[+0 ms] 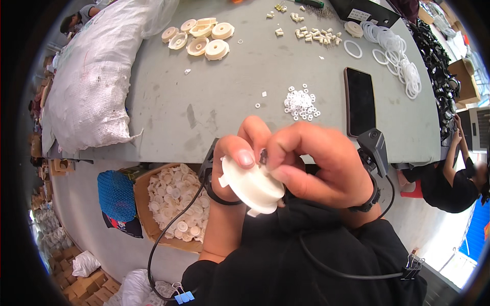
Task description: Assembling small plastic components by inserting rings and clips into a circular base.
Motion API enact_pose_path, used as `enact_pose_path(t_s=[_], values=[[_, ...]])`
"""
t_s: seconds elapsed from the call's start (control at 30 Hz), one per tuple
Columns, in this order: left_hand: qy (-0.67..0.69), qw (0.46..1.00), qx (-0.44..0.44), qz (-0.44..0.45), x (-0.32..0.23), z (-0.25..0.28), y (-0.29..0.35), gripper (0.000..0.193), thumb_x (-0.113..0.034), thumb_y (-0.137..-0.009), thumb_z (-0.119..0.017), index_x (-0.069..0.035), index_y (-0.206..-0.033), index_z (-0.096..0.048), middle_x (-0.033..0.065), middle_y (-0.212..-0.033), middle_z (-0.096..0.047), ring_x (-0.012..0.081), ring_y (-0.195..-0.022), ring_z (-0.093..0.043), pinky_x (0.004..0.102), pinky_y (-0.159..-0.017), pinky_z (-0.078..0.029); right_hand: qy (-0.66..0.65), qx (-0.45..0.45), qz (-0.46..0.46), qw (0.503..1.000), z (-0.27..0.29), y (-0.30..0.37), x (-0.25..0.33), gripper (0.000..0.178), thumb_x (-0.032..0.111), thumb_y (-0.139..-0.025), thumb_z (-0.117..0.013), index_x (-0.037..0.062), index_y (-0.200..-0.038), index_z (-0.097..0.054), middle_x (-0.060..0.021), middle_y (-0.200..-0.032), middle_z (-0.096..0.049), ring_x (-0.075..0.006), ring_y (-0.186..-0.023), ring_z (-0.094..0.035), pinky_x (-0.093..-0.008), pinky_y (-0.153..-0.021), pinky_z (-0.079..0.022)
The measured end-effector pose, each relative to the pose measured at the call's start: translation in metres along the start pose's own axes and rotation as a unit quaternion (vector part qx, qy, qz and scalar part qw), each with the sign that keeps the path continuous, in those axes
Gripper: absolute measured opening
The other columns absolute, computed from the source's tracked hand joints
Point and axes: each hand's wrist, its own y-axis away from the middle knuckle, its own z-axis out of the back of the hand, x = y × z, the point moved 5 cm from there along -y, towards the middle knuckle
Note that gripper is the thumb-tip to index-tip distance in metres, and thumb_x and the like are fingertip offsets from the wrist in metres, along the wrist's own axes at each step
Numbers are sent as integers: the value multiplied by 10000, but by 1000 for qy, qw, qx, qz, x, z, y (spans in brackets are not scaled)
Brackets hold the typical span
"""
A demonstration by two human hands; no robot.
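Note:
My left hand (239, 148) grips a round cream plastic cap (250, 186) with small tabs on its rim, tilted above the table's near edge. The thumb presses on the cap's upper side. My right hand (319, 158) is closed in a pinch at the cap's far side, its fingertips against it. A small dark piece (263, 156) shows between the two hands; its kind is too small to tell. Beyond my hands lies a pile of small white washers (301, 103). Similar cream caps (217, 49) are grouped at the far left of the table.
Small cream fittings (319, 35) and clear rings (393, 46) lie at the far right. A phone (360, 102) rests near my right hand. A white woven sack (94, 86) covers the left side. Below stands a carton (148, 219) of white parts. At right another person (449, 183) sits.

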Motion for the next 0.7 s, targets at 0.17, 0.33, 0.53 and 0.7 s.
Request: enact_pose_path(t_s=[0.17,0.33,0.53,0.7], values=[[106,994,-24,8,-3,6,-4,112,-120,-905,-550,-58,-993,-519,128,-968,-400,360,-726,-612,452,-607,-623,147,15,59,987,-2,0,-5,144,-23,-756,-652,28,-878,-593,-37,-756,-619,-140,-576,-573,-252,-518,-438],[131,990,28,40,-8,6,-4,134,-108,-905,-533,-41,-1020,-520,134,-979,-398,417,-678,-619,480,-617,-612,122,16,-15,992,-3,1,-9,139,-22,-739,-681,18,-860,-625,-40,-763,-627,-125,-565,-566,-246,-511,-437],[-353,935,-37,3,-28,37,5,336,37,-812,-617,-46,-1132,-554,114,-1078,-467,223,-937,-582,318,-765,-494,0,-70,-67,995,13,18,-48,111,14,-803,-630,17,-912,-606,-10,-734,-589,-62,-617,-547,-209,-564,-414],[-840,538,-58,45,-34,68,14,439,-24,-773,-648,-132,-1190,-564,145,-1248,-469,281,-1107,-518,378,-886,-445,-7,-188,-162,969,33,28,-65,78,32,-834,-628,14,-898,-587,24,-760,-568,-33,-640,-498,-194,-607,-413]])
